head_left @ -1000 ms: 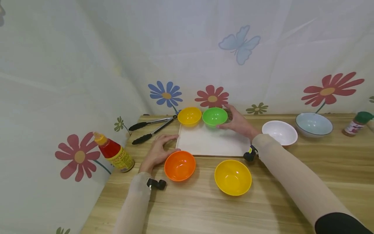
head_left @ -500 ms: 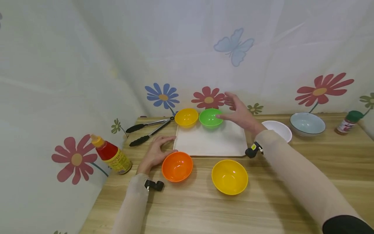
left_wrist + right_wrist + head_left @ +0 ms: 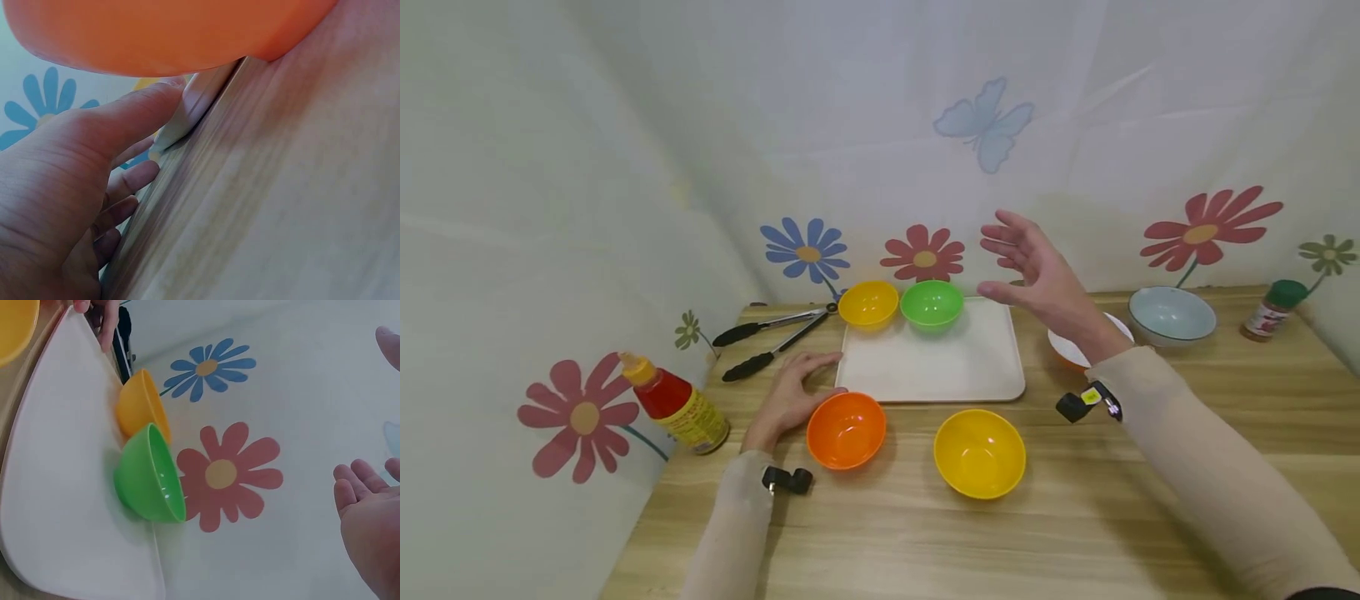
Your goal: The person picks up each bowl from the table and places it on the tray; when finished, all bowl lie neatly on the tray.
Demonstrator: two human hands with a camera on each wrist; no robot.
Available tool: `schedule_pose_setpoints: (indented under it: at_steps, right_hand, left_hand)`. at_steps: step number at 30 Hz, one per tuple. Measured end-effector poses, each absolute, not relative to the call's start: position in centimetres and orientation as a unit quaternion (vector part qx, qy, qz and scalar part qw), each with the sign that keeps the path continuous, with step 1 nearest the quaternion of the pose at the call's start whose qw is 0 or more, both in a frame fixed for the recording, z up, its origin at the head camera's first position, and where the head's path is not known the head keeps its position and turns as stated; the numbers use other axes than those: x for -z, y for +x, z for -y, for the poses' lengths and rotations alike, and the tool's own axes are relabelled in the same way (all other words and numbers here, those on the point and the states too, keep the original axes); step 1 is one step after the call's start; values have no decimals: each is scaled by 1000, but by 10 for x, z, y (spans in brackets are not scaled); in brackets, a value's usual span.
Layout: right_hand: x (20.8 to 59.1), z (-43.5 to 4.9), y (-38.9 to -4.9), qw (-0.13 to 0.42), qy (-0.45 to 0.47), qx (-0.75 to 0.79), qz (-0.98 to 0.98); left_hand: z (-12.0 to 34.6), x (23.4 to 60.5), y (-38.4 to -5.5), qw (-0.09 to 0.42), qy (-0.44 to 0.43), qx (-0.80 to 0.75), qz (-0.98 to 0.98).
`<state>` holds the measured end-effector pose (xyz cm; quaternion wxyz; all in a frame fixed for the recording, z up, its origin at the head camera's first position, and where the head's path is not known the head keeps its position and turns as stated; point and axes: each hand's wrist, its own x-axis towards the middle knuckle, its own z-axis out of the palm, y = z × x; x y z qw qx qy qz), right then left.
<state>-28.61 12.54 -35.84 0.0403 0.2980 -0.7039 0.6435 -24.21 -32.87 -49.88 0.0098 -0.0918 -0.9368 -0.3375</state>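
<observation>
A green bowl [image 3: 932, 305] and a small yellow bowl [image 3: 868, 304] stand side by side at the back of a white tray [image 3: 940, 371]. My right hand [image 3: 1037, 275] hovers in the air to the right of the green bowl, fingers spread and holding nothing. My left hand [image 3: 790, 398] lies at the tray's left edge, its fingers relaxed. In the left wrist view the thumb [image 3: 147, 109] is close under the orange bowl [image 3: 175, 37]; whether it touches cannot be told. A larger yellow bowl [image 3: 980, 454] sits on the table in front of the tray.
Black-handled tongs [image 3: 775, 337] lie left of the tray. A red sauce bottle [image 3: 677, 404] stands at the left table edge. To the right are a white bowl [image 3: 1067, 348], partly behind my right arm, a pale blue bowl [image 3: 1172, 315] and a green-capped jar [image 3: 1273, 310].
My right hand has let go of the green bowl and moved up and right, away from it. The green bowl stays on the tray. My left hand has barely moved.
</observation>
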Motion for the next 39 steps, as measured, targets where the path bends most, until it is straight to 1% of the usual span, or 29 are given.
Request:
schedule_pose_setpoints:
  at_steps: [8, 12, 17, 25, 36, 39]
  right_hand:
    - [349, -136, -247, 44, 340, -663, 666]
    - [355, -143, -230, 43, 348, -653, 671]
    - [370, -148, -214, 31, 360, -655, 663]
    - [407, -147, -196, -42, 382, -657, 649]
    - [455, -150, -175, -89, 384, -632, 667]
    - [468, -148, -170, -116, 370, -634, 669]
  left_hand:
    - [334, 500, -238, 12, -90, 332, 939]
    - [335, 500, -238, 19, -97, 328, 940]
    - [336, 499, -239, 21, -101, 327, 939]
    - [336, 499, -237, 17, -93, 330, 939]
    - [331, 500, -240, 13, -94, 325, 941]
    - [330, 499, -241, 13, -96, 328, 940]
